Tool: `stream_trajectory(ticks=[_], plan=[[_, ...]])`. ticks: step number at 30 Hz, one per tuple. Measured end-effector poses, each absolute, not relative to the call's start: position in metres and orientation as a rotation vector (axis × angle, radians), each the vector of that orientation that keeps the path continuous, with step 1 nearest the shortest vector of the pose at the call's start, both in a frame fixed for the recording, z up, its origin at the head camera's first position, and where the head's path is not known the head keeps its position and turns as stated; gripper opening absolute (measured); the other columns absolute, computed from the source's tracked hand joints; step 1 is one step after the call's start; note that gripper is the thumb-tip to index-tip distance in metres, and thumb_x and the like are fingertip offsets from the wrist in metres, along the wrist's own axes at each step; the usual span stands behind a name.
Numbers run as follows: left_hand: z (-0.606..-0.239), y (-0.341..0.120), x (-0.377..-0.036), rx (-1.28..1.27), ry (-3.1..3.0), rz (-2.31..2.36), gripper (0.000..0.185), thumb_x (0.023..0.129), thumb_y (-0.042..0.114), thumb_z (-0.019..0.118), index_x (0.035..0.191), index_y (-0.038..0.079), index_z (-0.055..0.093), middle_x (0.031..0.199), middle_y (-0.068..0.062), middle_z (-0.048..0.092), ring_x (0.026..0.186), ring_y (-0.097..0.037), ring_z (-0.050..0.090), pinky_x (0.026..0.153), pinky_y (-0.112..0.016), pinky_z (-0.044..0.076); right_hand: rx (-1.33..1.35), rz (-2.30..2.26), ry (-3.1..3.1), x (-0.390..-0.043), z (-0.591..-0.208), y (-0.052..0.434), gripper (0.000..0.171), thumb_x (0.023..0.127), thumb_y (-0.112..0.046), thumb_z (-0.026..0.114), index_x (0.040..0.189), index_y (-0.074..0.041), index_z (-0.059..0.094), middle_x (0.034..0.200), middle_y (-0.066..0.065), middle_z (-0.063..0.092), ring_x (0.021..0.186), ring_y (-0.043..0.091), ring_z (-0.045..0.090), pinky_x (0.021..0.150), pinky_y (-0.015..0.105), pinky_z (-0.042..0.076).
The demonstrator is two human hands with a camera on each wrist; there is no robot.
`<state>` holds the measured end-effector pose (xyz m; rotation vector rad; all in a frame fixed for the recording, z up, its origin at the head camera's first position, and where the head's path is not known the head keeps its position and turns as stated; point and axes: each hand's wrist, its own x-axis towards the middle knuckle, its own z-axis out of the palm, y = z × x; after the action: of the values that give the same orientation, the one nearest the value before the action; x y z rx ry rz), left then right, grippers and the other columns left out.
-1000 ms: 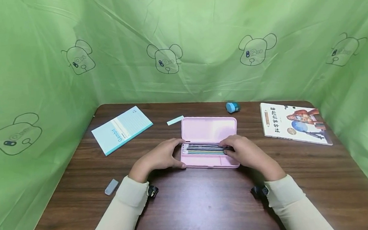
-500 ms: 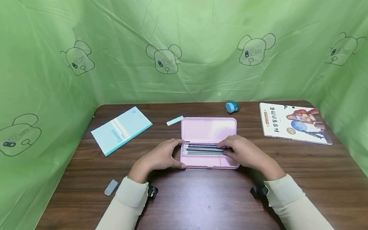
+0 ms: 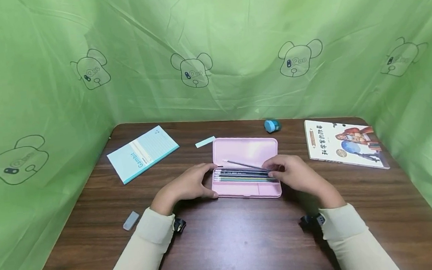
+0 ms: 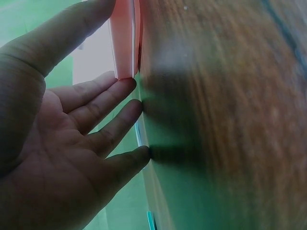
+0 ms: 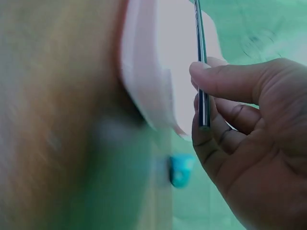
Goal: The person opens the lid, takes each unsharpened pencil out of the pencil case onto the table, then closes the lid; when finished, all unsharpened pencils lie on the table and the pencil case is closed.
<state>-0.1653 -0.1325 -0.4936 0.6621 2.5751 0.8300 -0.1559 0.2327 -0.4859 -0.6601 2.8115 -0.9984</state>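
Observation:
A pink pencil case [image 3: 238, 188] lies with its lid up in the middle of the table. Several dark and green pencils [image 3: 239, 175] lie side by side in its back compartment. My left hand [image 3: 191, 182] holds the case's left end, thumb at the front corner and fingertips at the back one. Between thumb and fingers, my right hand [image 3: 295, 175] pinches one dark pencil [image 3: 246, 165]. That pencil slants above the others, its far end up in front of the lid. In the right wrist view, its near end [image 5: 205, 120] shows below the thumb.
A pale blue notebook [image 3: 142, 152] lies at the back left, a grey eraser [image 3: 131, 221] by the left sleeve. Behind the case are a light strip [image 3: 205, 142] and a blue pencil sharpener [image 3: 272, 126]. An illustrated book [image 3: 346, 144] lies at the right.
My right hand has drawn one pencil up out of the row and shifted slightly right, tilting it over the others. The left hand has stayed at the case's left end.

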Motion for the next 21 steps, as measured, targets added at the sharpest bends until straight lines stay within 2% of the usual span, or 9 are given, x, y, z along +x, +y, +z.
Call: stream_trajectory(ticks=[5,9,12,15,21], plan=[[-0.492,-0.132,-0.166,0.666,2.567,0.829,0.091,0.087,0.033,0.098,0.163,0.007,0.053,0.167,-0.014,0.057,0.159,-0.033,0.05,0.134,-0.052,0.039,-0.504,-1.084,2.848,-0.148,-0.47,0.277,0.028,0.099,-0.004,0.082,0.127,-0.009,0.081,0.108,0.007,0.082,0.099,0.016,0.072,0.089,0.028,0.06],[-0.492,-0.131,-0.166,0.679,2.571,0.829,0.091,0.088,0.033,0.097,0.163,0.007,0.053,0.167,-0.015,0.056,0.16,-0.034,0.049,0.133,-0.054,0.039,-0.401,-1.066,2.925,-0.137,-0.468,0.323,0.029,0.098,-0.005,0.083,0.127,-0.006,0.081,0.107,0.009,0.082,0.094,0.002,0.069,0.082,0.019,0.058],[-0.491,-0.131,-0.166,0.677,2.575,0.827,0.091,0.088,0.034,0.097,0.163,0.007,0.053,0.167,-0.015,0.056,0.159,-0.035,0.049,0.133,-0.055,0.039,-0.314,-1.055,2.937,-0.129,-0.473,0.35,0.031,0.098,-0.005,0.083,0.129,-0.002,0.079,0.109,0.014,0.082,0.092,-0.006,0.066,0.081,0.017,0.057],[-0.491,-0.132,-0.164,0.67,2.578,0.829,0.092,0.088,0.033,0.097,0.163,0.006,0.052,0.167,-0.016,0.056,0.159,-0.035,0.05,0.133,-0.054,0.04,-0.262,-1.035,2.914,-0.123,-0.482,0.366,0.031,0.099,-0.005,0.082,0.129,0.001,0.078,0.111,0.016,0.081,0.092,-0.008,0.065,0.082,0.016,0.057],[-0.492,-0.133,-0.163,0.672,2.591,0.817,0.093,0.088,0.034,0.097,0.163,0.005,0.052,0.165,-0.017,0.057,0.158,-0.037,0.051,0.132,-0.055,0.04,-0.275,-0.922,2.928,-0.121,-0.503,0.374,0.022,0.098,-0.005,0.083,0.119,-0.003,0.081,0.102,0.007,0.082,0.089,-0.004,0.066,0.081,0.02,0.055]])
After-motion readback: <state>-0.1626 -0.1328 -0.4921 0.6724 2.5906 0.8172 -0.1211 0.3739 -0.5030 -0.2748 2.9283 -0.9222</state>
